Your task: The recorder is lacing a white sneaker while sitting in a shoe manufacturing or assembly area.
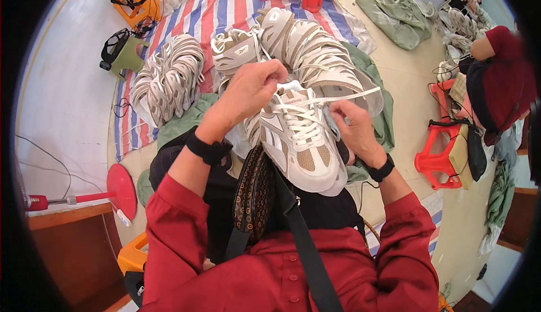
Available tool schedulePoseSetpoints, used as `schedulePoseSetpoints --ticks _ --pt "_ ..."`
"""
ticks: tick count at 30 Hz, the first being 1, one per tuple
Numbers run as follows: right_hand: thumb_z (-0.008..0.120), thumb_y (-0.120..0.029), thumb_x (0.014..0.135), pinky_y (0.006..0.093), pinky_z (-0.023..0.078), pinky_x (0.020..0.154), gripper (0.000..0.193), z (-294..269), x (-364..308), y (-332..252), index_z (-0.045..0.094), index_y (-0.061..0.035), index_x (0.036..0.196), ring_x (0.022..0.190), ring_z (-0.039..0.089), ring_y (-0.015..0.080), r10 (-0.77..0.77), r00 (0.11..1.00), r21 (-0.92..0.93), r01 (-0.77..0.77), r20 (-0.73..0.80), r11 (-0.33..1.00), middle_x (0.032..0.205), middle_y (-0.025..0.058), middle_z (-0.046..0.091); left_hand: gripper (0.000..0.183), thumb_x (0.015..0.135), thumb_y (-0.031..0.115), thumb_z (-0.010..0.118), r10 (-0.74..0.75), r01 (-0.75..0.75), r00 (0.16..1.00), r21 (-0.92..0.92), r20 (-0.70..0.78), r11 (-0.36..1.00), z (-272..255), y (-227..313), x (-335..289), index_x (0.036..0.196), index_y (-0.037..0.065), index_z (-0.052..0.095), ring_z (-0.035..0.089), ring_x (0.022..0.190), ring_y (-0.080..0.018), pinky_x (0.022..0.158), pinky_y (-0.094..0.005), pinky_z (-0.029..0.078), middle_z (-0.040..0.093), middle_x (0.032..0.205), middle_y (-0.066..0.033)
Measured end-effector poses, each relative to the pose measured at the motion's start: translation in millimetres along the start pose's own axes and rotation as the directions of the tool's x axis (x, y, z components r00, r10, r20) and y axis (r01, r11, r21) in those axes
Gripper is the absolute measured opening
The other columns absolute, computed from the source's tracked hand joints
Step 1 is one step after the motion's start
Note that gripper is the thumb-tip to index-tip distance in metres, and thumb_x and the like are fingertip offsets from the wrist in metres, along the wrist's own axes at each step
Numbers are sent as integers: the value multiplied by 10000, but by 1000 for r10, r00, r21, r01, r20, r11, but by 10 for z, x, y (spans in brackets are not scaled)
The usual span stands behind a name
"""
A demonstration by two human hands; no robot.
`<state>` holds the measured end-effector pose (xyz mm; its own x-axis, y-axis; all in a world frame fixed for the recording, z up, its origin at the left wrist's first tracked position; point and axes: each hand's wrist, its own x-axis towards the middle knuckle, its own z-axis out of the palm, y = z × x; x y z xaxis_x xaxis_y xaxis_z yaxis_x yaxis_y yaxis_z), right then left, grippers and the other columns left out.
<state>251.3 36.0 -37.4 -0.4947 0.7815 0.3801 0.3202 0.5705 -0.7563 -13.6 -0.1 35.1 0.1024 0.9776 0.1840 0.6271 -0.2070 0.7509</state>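
A beige and white sneaker [301, 143] sits toe toward me above my lap, its laces threaded across the tongue. A loose white shoelace [355, 94] stretches from the sneaker out to the right, past my right hand. My left hand [255, 85] is closed, fingers curled at the left of the sneaker's collar; what lies in its fingertips is hidden. At the sneaker's right side, my right hand [355, 129] has its fingers bent together close to the laces, and whether a lace is between them is not clear. Both wrists wear black bands.
Beyond the sneaker, a long row of similar shoes [315, 58] and another stack [169, 78] lie on a striped sheet [197, 13]. A brown patterned bag [255, 194] hangs at my front. Red stools [439, 154] and a co-worker [504, 81] are at right; a red round base [121, 191] stands left.
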Motion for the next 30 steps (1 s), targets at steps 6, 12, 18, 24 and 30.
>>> schedulePoseSetpoints --ticks 6,12,18,24,30 --pt "595 -23 865 297 483 669 89 213 9 326 622 10 943 708 608 180 316 942 231 -334 112 914 794 104 647 111 781 60 584 77 -126 969 200 233 972 300 -52 201 863 4 634 616 697 -319 652 -381 486 627 740 -175" --pt "580 -32 881 257 478 730 110 236 221 299 651 13 952 791 580 105 238 969 320 -245 62 915 849 40 663 124 747 83 591 -43 -45 966 330 255 943 379 44 255 829 20 660 639 735 -355 683 -426 497 646 728 -173" --pt "531 -5 901 238 474 685 150 210 173 255 654 5 986 741 568 77 130 988 417 -151 78 896 804 10 640 174 742 86 607 -6 -77 964 302 265 950 475 -5 275 881 44 703 656 721 -294 684 -385 507 671 771 -156" --pt "567 -31 905 193 421 545 138 -7 250 182 660 -44 1006 604 524 20 230 866 436 -433 443 789 726 -44 599 174 802 70 633 -285 462 799 -236 530 855 301 -198 295 937 -4 716 606 702 -90 636 -233 486 667 782 -13" --pt "607 -10 857 180 387 533 199 -73 306 34 631 -48 1051 591 474 16 302 795 515 -581 527 631 693 -72 542 164 821 96 646 -298 534 749 -274 592 800 291 -198 307 949 14 710 604 703 -82 639 -234 496 670 793 -11"
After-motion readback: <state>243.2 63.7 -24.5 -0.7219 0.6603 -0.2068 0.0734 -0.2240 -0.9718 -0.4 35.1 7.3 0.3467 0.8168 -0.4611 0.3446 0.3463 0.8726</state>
